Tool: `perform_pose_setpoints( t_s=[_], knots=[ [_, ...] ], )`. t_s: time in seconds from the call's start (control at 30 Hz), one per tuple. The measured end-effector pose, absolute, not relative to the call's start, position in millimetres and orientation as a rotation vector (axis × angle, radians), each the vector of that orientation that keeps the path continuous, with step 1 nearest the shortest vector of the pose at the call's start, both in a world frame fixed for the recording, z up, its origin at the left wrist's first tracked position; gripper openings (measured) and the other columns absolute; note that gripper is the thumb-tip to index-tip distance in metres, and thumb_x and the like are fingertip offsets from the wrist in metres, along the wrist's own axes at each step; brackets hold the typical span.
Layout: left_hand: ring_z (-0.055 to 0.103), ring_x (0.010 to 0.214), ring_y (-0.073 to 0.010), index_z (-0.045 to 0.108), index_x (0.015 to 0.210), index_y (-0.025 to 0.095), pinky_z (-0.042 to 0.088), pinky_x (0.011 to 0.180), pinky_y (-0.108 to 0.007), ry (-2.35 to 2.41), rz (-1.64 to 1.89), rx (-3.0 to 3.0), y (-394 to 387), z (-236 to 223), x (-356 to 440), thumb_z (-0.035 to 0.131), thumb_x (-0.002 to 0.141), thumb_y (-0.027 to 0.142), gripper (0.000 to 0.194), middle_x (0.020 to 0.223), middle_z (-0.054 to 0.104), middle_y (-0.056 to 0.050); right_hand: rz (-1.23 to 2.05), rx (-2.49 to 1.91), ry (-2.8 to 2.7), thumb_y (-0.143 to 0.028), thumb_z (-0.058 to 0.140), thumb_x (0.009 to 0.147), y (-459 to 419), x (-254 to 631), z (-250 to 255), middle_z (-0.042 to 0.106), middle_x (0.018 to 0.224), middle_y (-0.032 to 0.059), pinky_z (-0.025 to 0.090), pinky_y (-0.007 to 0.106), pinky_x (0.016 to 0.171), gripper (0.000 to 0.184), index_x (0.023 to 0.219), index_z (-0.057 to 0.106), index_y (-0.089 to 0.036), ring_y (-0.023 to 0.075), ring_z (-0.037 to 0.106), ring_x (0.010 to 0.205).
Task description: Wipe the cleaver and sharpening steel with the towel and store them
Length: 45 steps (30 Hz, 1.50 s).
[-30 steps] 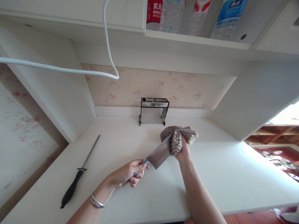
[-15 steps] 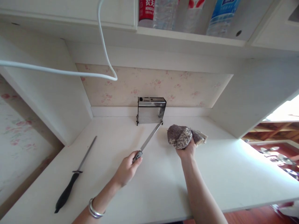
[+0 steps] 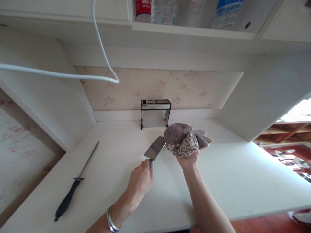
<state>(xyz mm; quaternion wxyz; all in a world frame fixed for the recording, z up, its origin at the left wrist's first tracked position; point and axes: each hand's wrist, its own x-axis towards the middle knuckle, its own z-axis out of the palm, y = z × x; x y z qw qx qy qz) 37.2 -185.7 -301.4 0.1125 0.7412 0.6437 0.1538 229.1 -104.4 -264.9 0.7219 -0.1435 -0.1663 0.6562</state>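
Observation:
My left hand [image 3: 141, 179], with a silver bangle on its wrist, is closed around the dark handle of a cleaver [image 3: 155, 148]. The broad blade points away from me over the counter, its flat side showing. In my right hand [image 3: 188, 160] is a bunched-up brown cloth [image 3: 181, 139], partly leopard-patterned, which hides most of the fingers. The cloth's left edge is right beside the blade; whether they touch I cannot tell. Against the back wall stands a metal knife rack [image 3: 156, 111] with slots in its top.
A black-handled sharpening steel [image 3: 75, 183] lies on the white counter [image 3: 116, 207] at the left. A white cable [image 3: 73, 76] hangs across the upper left. Bottles [image 3: 164, 11] stand on the shelf overhead. Side panels [image 3: 264, 94] enclose the counter's back part.
The cleaver has turned from edge-on to flat side showing, and its tip has come away from the rack. My right hand has brought the cloth left, close to the blade. The view has shifted slightly.

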Motion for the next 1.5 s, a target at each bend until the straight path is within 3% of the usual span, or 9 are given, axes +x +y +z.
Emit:
perform_pose_setpoints(
  t_s=[0.17, 0.43, 0.67, 0.9, 1.07, 1.23, 1.37, 1.5],
  knots=[
    [0.063, 0.074, -0.0275, 0.054, 0.101, 0.013, 0.039, 0.061, -0.033, 1.95, 0.408, 2.249, -181.3, -298.3, 48.8, 0.033, 0.092, 0.03, 0.028, 0.086, 0.064, -0.016, 1.548, -0.358, -0.386, -0.047, 0.051, 0.081, -110.7, 214.5, -267.0, 0.064, 0.116, -0.0008, 0.039, 0.048, 0.1, 0.034, 0.108, 0.064, -0.031, 0.0223, 0.053, 0.116],
    [0.063, 0.072, -0.0258, 0.062, 0.082, 0.015, 0.043, 0.069, -0.037, 1.896, 0.26, 2.477, -176.4, -278.9, 70.1, 0.049, 0.083, 0.03, 0.02, 0.074, 0.067, -0.012, 1.629, -0.403, -0.399, -0.046, 0.06, 0.075, -113.9, 203.9, -272.1, 0.068, 0.107, 0.001, 0.04, 0.045, 0.101, 0.033, 0.1, 0.068, -0.026, 0.0232, 0.057, 0.111],
    [0.066, 0.069, -0.0269, 0.062, 0.084, 0.014, 0.046, 0.062, -0.036, 1.829, 0.25, 2.453, -180.9, -284.3, 87.0, 0.046, 0.083, 0.026, 0.02, 0.074, 0.068, -0.012, 1.69, -0.407, -0.416, -0.048, 0.062, 0.073, -119.5, 203.4, -268.5, 0.069, 0.104, 0.0007, 0.045, 0.043, 0.097, 0.031, 0.094, 0.068, -0.026, 0.0229, 0.057, 0.111],
    [0.066, 0.074, -0.0285, 0.059, 0.096, 0.014, 0.048, 0.063, -0.036, 1.817, 0.246, 2.353, -183.2, -293.7, 95.4, 0.047, 0.083, 0.034, 0.027, 0.08, 0.069, -0.013, 1.691, -0.457, -0.373, -0.037, 0.069, 0.067, -123.5, 199.9, -266.8, 0.071, 0.09, 0.0006, 0.048, 0.04, 0.092, 0.024, 0.086, 0.069, -0.023, 0.022, 0.064, 0.095],
    [0.065, 0.077, -0.0297, 0.062, 0.092, 0.017, 0.048, 0.067, -0.039, 1.787, 0.258, 2.265, -180.4, -289.6, 88.2, 0.044, 0.083, 0.046, 0.036, 0.082, 0.069, -0.013, 1.7, -0.483, -0.439, -0.043, 0.063, 0.071, -123.8, 199.2, -270.0, 0.071, 0.09, 0.0023, 0.049, 0.042, 0.09, 0.025, 0.084, 0.068, -0.022, 0.0232, 0.063, 0.096],
    [0.064, 0.088, -0.0268, 0.066, 0.081, 0.02, 0.045, 0.078, -0.037, 1.535, 0.557, 2.013, -165.4, -279.6, 58.1, 0.043, 0.084, 0.044, 0.033, 0.089, 0.07, -0.009, 1.717, -0.476, -0.467, -0.046, 0.056, 0.073, -126.5, 193.7, -279.2, 0.07, 0.092, -0.0014, 0.046, 0.041, 0.092, 0.024, 0.084, 0.066, -0.027, 0.0201, 0.062, 0.097],
    [0.063, 0.086, -0.0263, 0.064, 0.073, 0.017, 0.046, 0.081, -0.039, 1.302, 0.914, 1.384, -150.9, -285.7, 23.2, 0.05, 0.08, 0.035, 0.024, 0.08, 0.069, -0.009, 1.766, -0.506, -0.526, -0.046, 0.052, 0.076, -133.8, 179.9, -282.4, 0.069, 0.099, -0.001, 0.045, 0.041, 0.091, 0.026, 0.091, 0.064, -0.028, 0.0194, 0.06, 0.1],
    [0.055, 0.108, -0.023, 0.062, 0.091, 0.022, 0.041, 0.095, -0.039, 1.075, 1.097, 1.132, -146.2, -290.0, -7.1, 0.048, 0.082, 0.034, 0.021, 0.104, 0.066, -0.008, 1.84, -0.636, -0.636, -0.047, 0.056, 0.072, -134.4, 159.9, -281.8, 0.068, 0.094, 0.001, 0.048, 0.037, 0.082, 0.027, 0.086, 0.064, -0.025, 0.02, 0.061, 0.092]
  ],
)
